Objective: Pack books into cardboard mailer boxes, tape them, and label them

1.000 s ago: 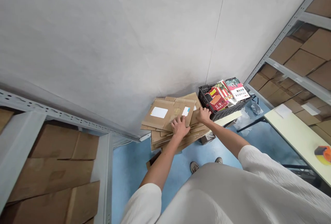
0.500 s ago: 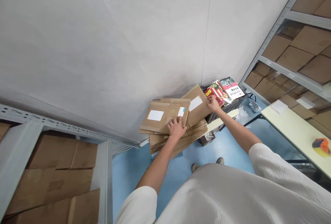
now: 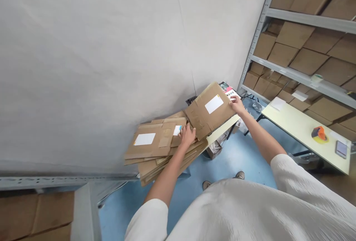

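Grey-white wall (image 3: pixel 111 48) rises behind the work area, with a glossy blue floor (image 3: pixel 200 167) below it. Grey metal shelving (image 3: pixel 308 18) on the right is packed with brown cardboard boxes (image 3: pixel 294 33), and part of a grey metal rack (image 3: pixel 86 204) shows at lower left. One person in a white short-sleeved top (image 3: pixel 228 211) stands over an uneven stack of flattened brown cardboard (image 3: pixel 155 152) beside the wall.

A flat brown cardboard piece with a white rectangular label (image 3: pixel 200 111) is held tilted just right of the stack, over a pale narrow surface (image 3: pixel 224 128). It covers most of a black plastic crate (image 3: pixel 191 100), while a pink, white and dark printed cover (image 3: pixel 230 92) peeks out behind it.

The person's right hand (image 3: pixel 237 104) pinches the piece's right edge, thumb on the upper face. The left hand (image 3: pixel 187 136) lies over the stack with fingers bent, the tips at the piece's lower left edge; whether they grip it, one cannot tell.

Farther right, a long pale-topped table (image 3: pixel 292 122) carries white paper (image 3: pixel 277 103), a round object coloured orange, dark and yellow (image 3: pixel 319 134), and a phone (image 3: pixel 341 149).
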The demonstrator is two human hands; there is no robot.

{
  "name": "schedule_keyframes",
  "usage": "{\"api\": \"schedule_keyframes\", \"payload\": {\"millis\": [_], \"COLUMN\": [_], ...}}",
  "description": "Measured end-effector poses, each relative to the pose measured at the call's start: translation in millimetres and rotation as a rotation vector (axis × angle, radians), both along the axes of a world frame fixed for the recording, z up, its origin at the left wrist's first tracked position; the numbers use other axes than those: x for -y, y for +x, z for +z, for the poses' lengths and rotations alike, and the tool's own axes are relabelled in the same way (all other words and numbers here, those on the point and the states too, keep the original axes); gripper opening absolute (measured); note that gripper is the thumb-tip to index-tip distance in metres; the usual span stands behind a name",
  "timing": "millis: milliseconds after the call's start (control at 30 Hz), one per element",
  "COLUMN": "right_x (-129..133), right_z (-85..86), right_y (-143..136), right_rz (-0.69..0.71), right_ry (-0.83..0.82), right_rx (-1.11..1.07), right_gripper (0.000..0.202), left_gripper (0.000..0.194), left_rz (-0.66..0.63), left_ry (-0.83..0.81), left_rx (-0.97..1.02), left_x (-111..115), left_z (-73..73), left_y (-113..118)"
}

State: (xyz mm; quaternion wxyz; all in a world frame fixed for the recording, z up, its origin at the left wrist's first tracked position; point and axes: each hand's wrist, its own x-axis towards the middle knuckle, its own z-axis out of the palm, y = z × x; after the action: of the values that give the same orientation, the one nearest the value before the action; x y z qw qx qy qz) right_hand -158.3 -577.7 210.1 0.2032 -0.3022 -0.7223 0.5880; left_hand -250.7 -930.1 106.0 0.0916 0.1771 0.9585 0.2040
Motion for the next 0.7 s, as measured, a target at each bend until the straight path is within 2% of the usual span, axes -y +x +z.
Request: {"api": "schedule_keyframes", "payload": {"millis": [100,200,333,433,533,600,700], "right_x": [-33,-69,-118,-150,-177,-195,-225], "right_z": [-0.2,-5.9,-17.1,-25.4,-31.6,-33.5,-32.5], "right_y": [24,54,99,130,159,179,213], "right_rz": [-0.022,0.033,0.011,-0.005,-0.016,-0.037,-0.084], "right_ry": [0.008,0.018,-0.015,-0.117,-0.243,-0.290,-0.309], "right_rx": [-0.015,-0.047,-0.036,-0.024,-0.029,-0.042,-0.055], "right_gripper": [0.056,0.048,0.048,0.051,0.052,0.052,0.053], "left_gripper": [0.066,0.070,0.075,0.075,0.067,0.066,0.068], "left_rz": [0.025,0.044,0.190,0.303,0.230,0.124,0.037], "left_ry": [0.068,0.140,0.140,0.097,0.112,0.130,0.152], "left_rx": [0.074,0.142,0.134,0.034,-0.098,-0.090,-0.020], "left_x": [-44,-85,-128,-153,-189,-222,-278], "left_z": [10.3,18.6,25.3,28.4,34.8,41.2,49.3], "left_y": [-3,2,25,47,66,76,86]}}
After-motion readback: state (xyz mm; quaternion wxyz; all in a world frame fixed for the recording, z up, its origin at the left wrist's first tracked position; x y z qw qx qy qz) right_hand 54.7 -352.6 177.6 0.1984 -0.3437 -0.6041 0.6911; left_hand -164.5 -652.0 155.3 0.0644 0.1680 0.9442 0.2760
